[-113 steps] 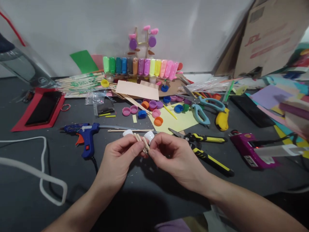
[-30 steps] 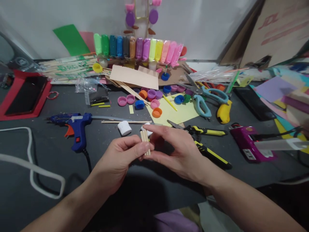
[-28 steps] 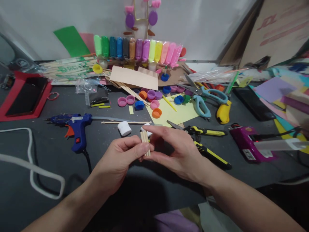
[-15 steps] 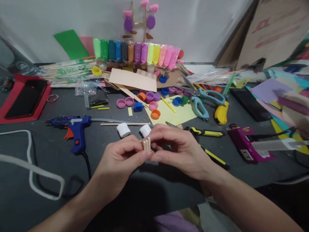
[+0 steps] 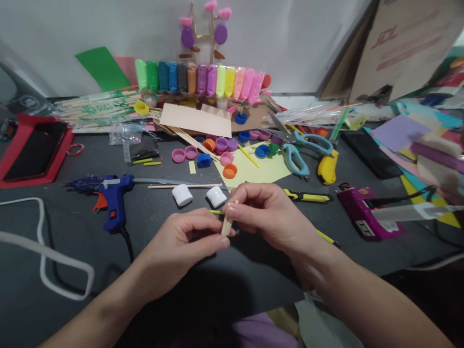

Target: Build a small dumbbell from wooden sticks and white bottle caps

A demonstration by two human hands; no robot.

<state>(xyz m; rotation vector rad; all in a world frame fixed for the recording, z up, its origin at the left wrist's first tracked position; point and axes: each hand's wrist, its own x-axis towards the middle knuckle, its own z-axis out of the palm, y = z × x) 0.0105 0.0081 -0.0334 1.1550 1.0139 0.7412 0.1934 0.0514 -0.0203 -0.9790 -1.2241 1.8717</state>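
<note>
Several short wooden sticks (image 5: 226,226) are bunched together between my two hands near the middle of the view. My right hand (image 5: 268,212) pinches their upper part between thumb and fingers. Lower down, the thumb and fingers of my left hand (image 5: 195,241) close on the bottom of the bunch. Just beyond my hands lie two white cylindrical pieces, one on the left (image 5: 182,195) and one on the right (image 5: 216,196). A long thin stick (image 5: 184,186) rests behind them. A yellow-green stick (image 5: 216,211) shows beside my right fingertips.
A blue glue gun (image 5: 118,198) and a white cable (image 5: 43,251) lie left. Coloured caps (image 5: 222,144), yellow paper (image 5: 246,166) and light-blue scissors (image 5: 295,159) sit behind. At right are a cutter (image 5: 308,196), a purple power strip (image 5: 366,212) and a black phone (image 5: 371,154).
My right hand has shifted its hold onto the top of the stick bunch, which now leans and sits slightly lower. My left fingers have opened a little. The whole view has shifted slightly.
</note>
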